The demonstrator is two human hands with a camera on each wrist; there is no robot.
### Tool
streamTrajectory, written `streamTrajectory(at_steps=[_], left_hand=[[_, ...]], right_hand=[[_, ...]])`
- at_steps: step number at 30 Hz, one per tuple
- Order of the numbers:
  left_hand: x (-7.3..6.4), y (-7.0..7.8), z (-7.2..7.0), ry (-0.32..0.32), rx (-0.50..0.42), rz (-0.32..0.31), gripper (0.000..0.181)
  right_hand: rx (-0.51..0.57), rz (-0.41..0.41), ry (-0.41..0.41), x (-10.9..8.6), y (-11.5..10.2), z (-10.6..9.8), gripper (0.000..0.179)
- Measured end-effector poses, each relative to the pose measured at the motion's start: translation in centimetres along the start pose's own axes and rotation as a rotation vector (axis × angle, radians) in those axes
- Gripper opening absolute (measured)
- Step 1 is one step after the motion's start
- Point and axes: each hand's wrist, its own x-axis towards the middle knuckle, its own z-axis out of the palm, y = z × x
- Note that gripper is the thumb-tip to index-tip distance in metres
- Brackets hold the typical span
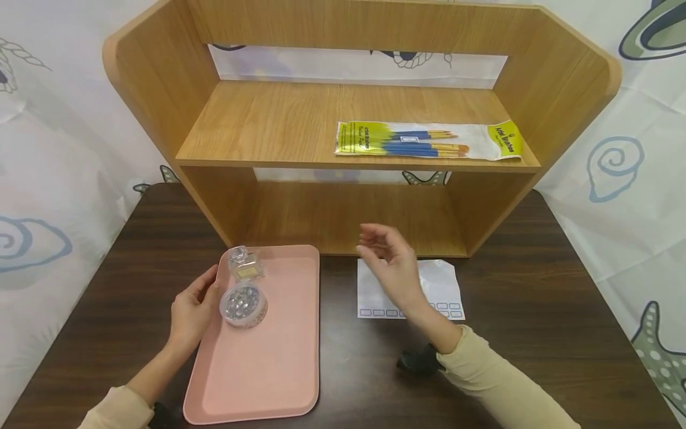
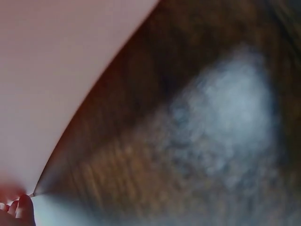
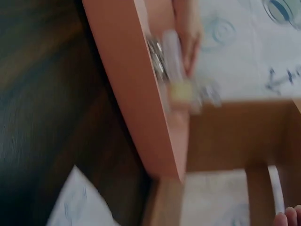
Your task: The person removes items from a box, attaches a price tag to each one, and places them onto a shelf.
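My left hand [image 1: 193,313] is at the left rim of a pink tray [image 1: 278,363], its thumb and fingers pinching the edge beside a round clear tub [image 1: 243,304] of silvery bits. The tub sits in the tray's upper left part. Just beyond it, in the tray corner, lies a small clear glass bottle [image 1: 248,269] with a yellowish label and a clear stopper. Loosely bent and holding nothing, my right hand [image 1: 393,268] hovers over a white sheet [image 1: 445,286] with small printed boxes along its near edge. In the right wrist view the tub and bottle are blurred.
A two-level wooden shelf [image 1: 268,128] stands at the back of the dark wooden table [image 1: 514,369]. On its upper board, toward the right, lies a packet of artist brushes [image 1: 423,143]. Printed white cloth [image 1: 643,238] hangs behind and at both sides.
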Motion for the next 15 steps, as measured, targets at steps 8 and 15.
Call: streamTrajectory(at_steps=[8,15], left_hand=[[-0.1,-0.4,0.6,0.032,-0.063,-0.009,0.037],[0.0,-0.5,0.7,0.069,-0.076,-0.02,0.036]], right_hand=[[-0.018,0.05,-0.227,-1.1,1.4,6.1,0.036],[-0.073,0.124,-0.384,-1.8,2.0,9.4,0.043]])
